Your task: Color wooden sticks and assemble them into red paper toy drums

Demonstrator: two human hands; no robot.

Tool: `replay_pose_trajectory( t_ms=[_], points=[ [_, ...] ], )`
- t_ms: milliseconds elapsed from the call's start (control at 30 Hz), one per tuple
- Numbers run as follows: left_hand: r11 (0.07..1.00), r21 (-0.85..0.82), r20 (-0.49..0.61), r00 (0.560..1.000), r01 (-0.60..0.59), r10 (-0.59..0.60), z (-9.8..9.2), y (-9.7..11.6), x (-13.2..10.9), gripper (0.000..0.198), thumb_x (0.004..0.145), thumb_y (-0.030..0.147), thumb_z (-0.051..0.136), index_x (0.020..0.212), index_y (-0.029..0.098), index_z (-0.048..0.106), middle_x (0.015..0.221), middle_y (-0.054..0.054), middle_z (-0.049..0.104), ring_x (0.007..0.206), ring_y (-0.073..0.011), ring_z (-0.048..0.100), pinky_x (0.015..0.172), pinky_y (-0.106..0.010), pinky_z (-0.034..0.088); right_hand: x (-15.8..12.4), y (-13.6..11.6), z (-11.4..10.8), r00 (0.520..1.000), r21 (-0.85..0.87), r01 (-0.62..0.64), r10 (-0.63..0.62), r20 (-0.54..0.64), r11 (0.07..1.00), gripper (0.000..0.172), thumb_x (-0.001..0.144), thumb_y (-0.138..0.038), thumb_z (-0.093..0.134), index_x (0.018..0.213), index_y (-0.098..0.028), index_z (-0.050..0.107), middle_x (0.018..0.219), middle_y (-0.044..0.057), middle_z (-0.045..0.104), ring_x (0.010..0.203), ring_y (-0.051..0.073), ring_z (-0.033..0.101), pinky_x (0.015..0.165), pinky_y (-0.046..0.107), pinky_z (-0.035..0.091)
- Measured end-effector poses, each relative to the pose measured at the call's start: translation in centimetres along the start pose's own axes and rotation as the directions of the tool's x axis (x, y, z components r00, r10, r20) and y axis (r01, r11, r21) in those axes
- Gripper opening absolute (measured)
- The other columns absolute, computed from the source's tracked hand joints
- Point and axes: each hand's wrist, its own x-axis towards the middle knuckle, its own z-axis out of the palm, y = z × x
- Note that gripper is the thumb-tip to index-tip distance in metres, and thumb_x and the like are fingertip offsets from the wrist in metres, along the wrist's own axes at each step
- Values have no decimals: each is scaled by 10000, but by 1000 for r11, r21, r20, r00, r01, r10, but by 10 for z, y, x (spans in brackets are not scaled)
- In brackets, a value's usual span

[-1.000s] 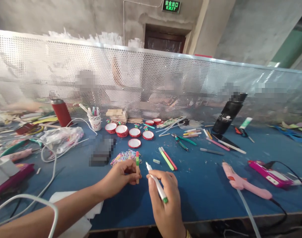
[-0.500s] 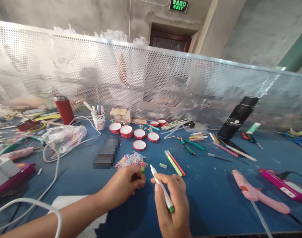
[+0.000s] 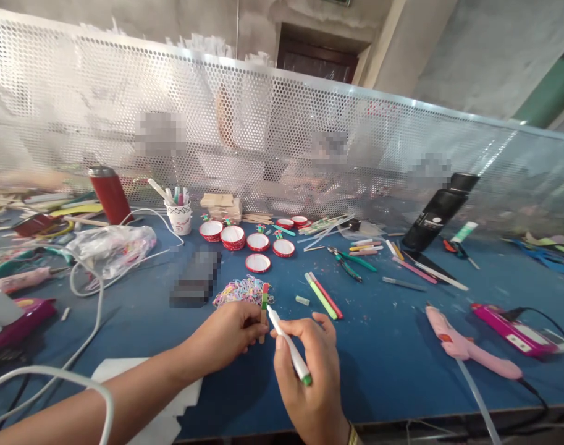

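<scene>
Between the thumb and fingers of my left hand (image 3: pixel 238 330) a small wooden stick (image 3: pixel 264 301) stands upright, red at its top and green below that. My right hand (image 3: pixel 309 364) grips a white marker pen (image 3: pixel 288 346) with a green end, its tip close beside the green part of the stick; whether they touch I cannot tell. Just behind my left hand lies a heap of colourful rubber bands (image 3: pixel 242 290). A loose pen cap (image 3: pixel 303 300) rests on the blue table beyond my right hand, beside a light-green marker (image 3: pixel 322 296) and a red marker (image 3: pixel 328 298).
Several red-rimmed round dishes (image 3: pixel 257 263) stand farther back. Pliers (image 3: pixel 346 266) lie right of them. A pink glue gun (image 3: pixel 467 349) is at the right, a black bottle (image 3: pixel 439 213) behind it. A white cable (image 3: pixel 103 309) loops across the left, near a phone (image 3: pixel 196 278).
The marker tip has come left to the stick's green part, with my right hand. The stick shows more of its lower wood now. The whole view has shifted slightly.
</scene>
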Motion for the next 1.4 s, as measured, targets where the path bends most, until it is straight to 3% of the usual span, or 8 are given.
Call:
replay_pose_trajectory(
  t_ms=[400, 800, 1100, 1400],
  points=[
    [999, -44, 0, 1000, 4, -4, -5, 2, 0, 207, 824, 384, 594, 751, 198, 649, 667, 0, 662, 595, -151, 608, 543, -231, 484, -4, -2, 0, 996, -11, -30, 30, 79, 1000, 187, 937, -145, 517, 1104, -222, 554, 928, 17, 681, 846, 170, 634, 1024, 433, 316],
    [999, 14, -21, 999, -36, 37, -5, 5, -2, 174, 835, 287, 557, 711, 192, 633, 614, 19, 622, 566, -137, 583, 505, -215, 430, -3, -2, 2, 992, -23, -23, 26, 124, 999, 125, 938, -160, 535, 1041, -225, 565, 876, -7, 655, 833, 159, 617, 1043, 440, 273],
    [998, 49, -1, 999, -34, 34, -7, 4, -1, 191, 852, 324, 555, 733, 192, 625, 628, 21, 618, 581, -140, 587, 530, -221, 446, -3, -1, 4, 996, -35, -59, 61, 63, 998, 92, 941, -153, 536, 992, -217, 575, 831, -7, 646, 796, 156, 602, 1006, 439, 311],
    [998, 41, -10, 999, -40, 41, -6, 5, -3, 189, 849, 322, 565, 729, 191, 628, 624, 24, 620, 591, -137, 589, 535, -218, 451, -2, -2, 5, 995, -37, -49, 52, 87, 998, 87, 941, -166, 530, 984, -221, 583, 835, -7, 652, 800, 161, 608, 1013, 437, 303]
  ],
)
